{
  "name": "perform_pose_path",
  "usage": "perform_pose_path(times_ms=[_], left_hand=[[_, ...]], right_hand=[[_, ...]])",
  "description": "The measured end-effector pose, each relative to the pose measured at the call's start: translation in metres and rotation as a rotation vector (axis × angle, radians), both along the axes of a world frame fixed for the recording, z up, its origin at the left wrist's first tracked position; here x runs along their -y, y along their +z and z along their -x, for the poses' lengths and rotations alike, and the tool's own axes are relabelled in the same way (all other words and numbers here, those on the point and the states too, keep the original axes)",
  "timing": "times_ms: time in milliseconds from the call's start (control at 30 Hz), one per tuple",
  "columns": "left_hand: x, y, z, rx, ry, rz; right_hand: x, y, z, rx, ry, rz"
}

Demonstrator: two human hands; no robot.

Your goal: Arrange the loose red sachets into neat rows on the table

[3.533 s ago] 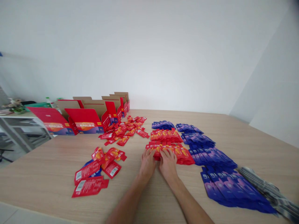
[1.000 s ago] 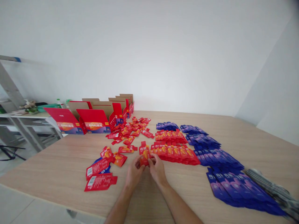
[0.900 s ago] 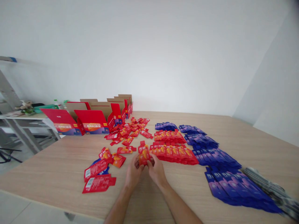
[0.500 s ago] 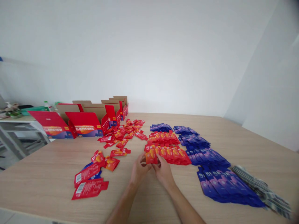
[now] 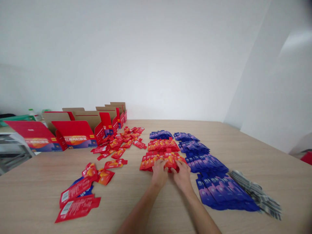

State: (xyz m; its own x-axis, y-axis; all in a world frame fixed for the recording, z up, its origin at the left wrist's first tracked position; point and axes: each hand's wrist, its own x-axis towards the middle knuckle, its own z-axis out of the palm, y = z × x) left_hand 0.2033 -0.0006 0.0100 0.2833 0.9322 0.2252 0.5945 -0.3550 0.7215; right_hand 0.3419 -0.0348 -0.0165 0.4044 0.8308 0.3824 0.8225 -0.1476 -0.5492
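Note:
My left hand (image 5: 160,173) and my right hand (image 5: 182,175) are at the near edge of the front row of red pouches (image 5: 149,160). Between them is one red pouch (image 5: 170,160) with an orange fruit print, lying against the row. The fingers of both hands are closed around its sides and lower edge, which they partly hide. Behind this row lies a second row of red pouches (image 5: 163,145). To the right of my right hand, blue pouches (image 5: 207,162) overlap in several fanned stacks.
Open red cartons (image 5: 78,136) stand at the back left, with a loose heap of red pouches (image 5: 119,143) before them. At the near left, red pouches (image 5: 77,208) lie over a blue one (image 5: 86,191). A striped cloth bundle (image 5: 255,191) lies at the right.
Both hands have moved slightly right with the red pouch, from the left end of the front row to its right part. The view has turned a little to the right.

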Motion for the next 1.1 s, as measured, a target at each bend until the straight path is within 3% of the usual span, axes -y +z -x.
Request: perform_pose_path(times_ms=[267,700,900,1100], left_hand=[[0.005,-0.012,-0.024,-0.148,0.023,-0.167],[0.006,-0.016,-0.027,-0.283,0.031,-0.227],[0.011,-0.006,-0.011,-0.235,0.047,-0.182],[0.011,-0.002,0.028,-0.244,0.118,-0.175]], right_hand=[[-0.003,-0.008,-0.014,0.065,-0.118,0.118],[-0.002,-0.009,-0.01,0.084,-0.156,0.132],[0.0,-0.003,0.002,0.13,-0.13,0.008],[-0.009,0.007,0.038,0.126,-0.048,-0.04]])
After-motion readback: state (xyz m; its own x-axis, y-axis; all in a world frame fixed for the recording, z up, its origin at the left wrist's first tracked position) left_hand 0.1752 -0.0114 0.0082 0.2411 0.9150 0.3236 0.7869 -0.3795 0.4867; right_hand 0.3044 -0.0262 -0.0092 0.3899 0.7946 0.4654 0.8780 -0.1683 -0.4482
